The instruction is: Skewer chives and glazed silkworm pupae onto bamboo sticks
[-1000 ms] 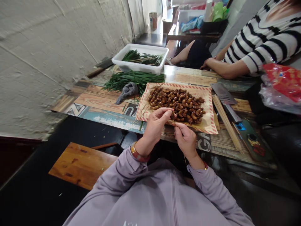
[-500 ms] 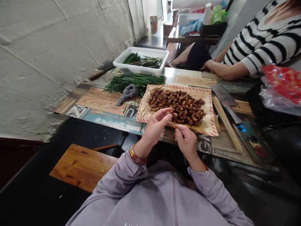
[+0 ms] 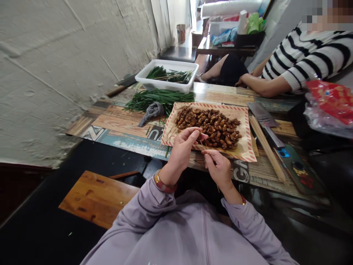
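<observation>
In the head view my left hand (image 3: 183, 149) pinches a small glossy brown pupa-like piece (image 3: 199, 136) between thumb and fingertips. My right hand (image 3: 219, 167) is closed on a thin wooden skewer (image 3: 202, 146), whose tip points up at the piece. The skewer's lower end shows below the right palm; its middle is hidden by the fingers. Whether the tip has entered the piece I cannot tell. Just beyond both hands, a heap of similar brown pieces (image 3: 215, 125) lies on a sheet of red-striped paper (image 3: 244, 138). Several thin skewers rest at the paper's left side.
Right of the paper lie a cleaver (image 3: 263, 115), a bundle of skewers (image 3: 268, 152) and a phone (image 3: 300, 171). Green chives (image 3: 160, 97), a grey cloth (image 3: 151, 112) and a white tub (image 3: 165, 86) stand left and behind. A person in a striped top (image 3: 311, 55) sits across.
My left fingers have closed from a looser curl onto a brown piece and drawn it to the skewer tip. My right hand stays nearly in place. The view has tilted slightly.
</observation>
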Demonstrator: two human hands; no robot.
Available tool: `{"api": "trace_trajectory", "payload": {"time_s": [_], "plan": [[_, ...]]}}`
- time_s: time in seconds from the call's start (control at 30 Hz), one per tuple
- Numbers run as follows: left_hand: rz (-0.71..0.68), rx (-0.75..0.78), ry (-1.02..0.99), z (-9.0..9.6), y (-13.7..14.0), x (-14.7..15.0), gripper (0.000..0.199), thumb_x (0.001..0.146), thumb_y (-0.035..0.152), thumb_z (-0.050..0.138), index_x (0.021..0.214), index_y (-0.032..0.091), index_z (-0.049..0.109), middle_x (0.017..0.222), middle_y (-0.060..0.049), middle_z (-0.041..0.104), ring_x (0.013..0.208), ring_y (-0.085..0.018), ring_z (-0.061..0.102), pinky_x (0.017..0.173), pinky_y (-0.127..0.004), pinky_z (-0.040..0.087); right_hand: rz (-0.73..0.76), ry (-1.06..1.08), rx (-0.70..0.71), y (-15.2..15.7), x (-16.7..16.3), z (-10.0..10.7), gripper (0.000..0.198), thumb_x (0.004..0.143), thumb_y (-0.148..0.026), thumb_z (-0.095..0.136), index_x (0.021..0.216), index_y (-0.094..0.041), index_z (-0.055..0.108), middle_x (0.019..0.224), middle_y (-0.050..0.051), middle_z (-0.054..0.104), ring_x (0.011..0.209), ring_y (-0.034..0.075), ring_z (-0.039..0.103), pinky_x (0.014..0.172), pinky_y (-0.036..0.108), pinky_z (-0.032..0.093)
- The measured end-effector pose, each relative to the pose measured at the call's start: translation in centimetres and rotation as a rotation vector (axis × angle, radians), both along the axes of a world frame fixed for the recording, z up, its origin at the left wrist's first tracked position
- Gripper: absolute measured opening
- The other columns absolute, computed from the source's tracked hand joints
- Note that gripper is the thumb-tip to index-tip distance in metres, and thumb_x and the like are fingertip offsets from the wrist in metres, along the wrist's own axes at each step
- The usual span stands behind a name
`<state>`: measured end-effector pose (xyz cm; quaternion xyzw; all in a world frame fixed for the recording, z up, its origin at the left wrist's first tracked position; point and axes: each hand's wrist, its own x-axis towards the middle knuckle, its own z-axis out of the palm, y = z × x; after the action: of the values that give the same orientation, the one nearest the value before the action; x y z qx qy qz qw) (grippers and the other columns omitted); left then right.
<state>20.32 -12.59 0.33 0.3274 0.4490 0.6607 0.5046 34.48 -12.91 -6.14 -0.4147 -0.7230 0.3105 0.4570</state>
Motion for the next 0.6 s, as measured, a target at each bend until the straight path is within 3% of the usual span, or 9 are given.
{"api": "trace_trajectory", "payload": {"time_s": [0.13, 0.6], "plan": [[-0.014, 0.011, -0.019, 0.0, 0.0, 0.0, 0.024, 0.084, 0.039, 0.068, 0.096, 0.018, 0.07, 0.082, -0.005, 0.077, 0.083, -0.016, 0.071, 0.067, -0.023, 0.046, -0.008, -0.002, 0.014, 0.0, 0.0, 0.0, 0.023, 0.094, -0.032, 0.051, 0.093, -0.021, 0.071, 0.059, -0.002, 0.066, 0.052, 0.014, 0.064, 0.056, 0.025, 0.052], [-0.064, -0.065, -0.086, 1.3, -0.2, 0.3, 0.013, 0.079, 0.03, 0.066, 0.083, 0.018, 0.067, 0.078, -0.004, 0.075, 0.075, -0.013, 0.068, 0.069, -0.023, 0.045, -0.053, -0.01, 0.106, -0.2, 0.0, 0.2, 0.023, 0.096, -0.031, 0.05, 0.09, -0.021, 0.07, 0.058, -0.002, 0.065, 0.047, 0.013, 0.06, 0.053, 0.025, 0.051]]}}
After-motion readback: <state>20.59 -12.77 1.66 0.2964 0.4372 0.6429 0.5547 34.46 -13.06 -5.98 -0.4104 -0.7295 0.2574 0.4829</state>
